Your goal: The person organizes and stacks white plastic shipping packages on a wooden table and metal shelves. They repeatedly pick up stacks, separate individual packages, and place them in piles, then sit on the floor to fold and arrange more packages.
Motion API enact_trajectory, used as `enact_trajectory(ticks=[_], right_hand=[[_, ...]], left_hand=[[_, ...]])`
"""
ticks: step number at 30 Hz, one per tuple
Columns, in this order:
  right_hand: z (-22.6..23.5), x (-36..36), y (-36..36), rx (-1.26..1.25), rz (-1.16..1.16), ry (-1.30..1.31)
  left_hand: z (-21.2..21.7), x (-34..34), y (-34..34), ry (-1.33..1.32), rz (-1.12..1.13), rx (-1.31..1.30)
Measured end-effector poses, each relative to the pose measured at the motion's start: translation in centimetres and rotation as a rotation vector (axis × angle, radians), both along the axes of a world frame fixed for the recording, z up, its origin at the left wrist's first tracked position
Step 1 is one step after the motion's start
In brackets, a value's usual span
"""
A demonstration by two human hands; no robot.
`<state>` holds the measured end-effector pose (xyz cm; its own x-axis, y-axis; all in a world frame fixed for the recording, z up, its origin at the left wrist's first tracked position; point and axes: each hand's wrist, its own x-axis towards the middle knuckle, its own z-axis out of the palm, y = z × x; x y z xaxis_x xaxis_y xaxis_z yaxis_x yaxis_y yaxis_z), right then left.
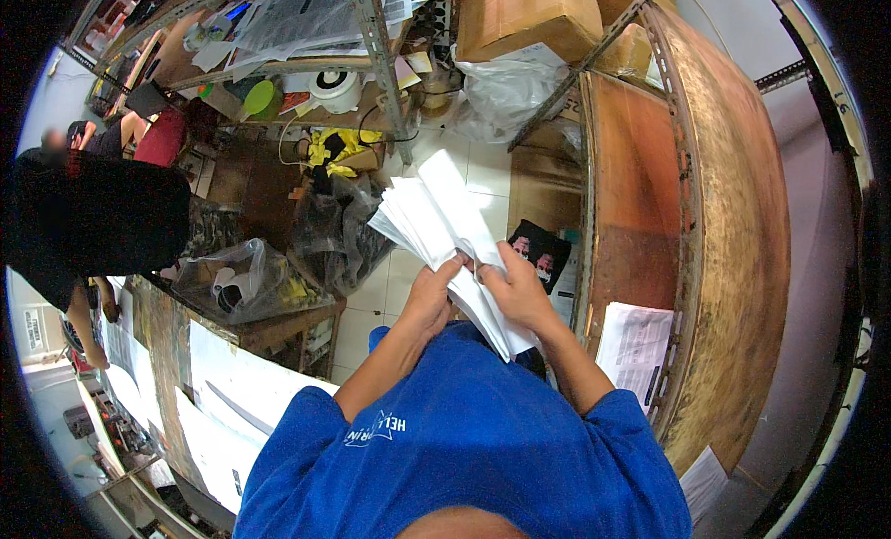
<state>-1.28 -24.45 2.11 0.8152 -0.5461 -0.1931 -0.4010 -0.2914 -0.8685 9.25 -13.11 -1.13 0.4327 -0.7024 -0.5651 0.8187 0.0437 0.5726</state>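
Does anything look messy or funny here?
Yes. The stack of papers held in both hands is fanned out, its edges not lined up. On the floor behind it, yellow cloth and crumpled plastic bags lie in a heap.

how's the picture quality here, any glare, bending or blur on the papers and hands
Head view: strong fisheye bending, so the shelf frame on the right curves and the corners go black. The stack of white papers is bright, almost washed out at its top. The left hand and right hand holding it look sharp. The person at the far left is dark and smeared.
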Motion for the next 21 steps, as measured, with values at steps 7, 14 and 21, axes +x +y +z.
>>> enact_trajectory(ticks=[7,14,21], right_hand=[[0.3,0.7,-0.4,0.309,-0.054,-0.013],[2.1,1.6,-0.2,0.26,-0.083,-0.037],[1.9,1.9,0.9,-0.518,0.337,-0.01]], left_hand=[[-0.2,0.5,0.6,0.018,-0.006,-0.016],[-0.1,0.7,0.8,0.036,-0.045,-0.039],[-1.2,0.3,0.5,0.126,0.05,-0.048]])
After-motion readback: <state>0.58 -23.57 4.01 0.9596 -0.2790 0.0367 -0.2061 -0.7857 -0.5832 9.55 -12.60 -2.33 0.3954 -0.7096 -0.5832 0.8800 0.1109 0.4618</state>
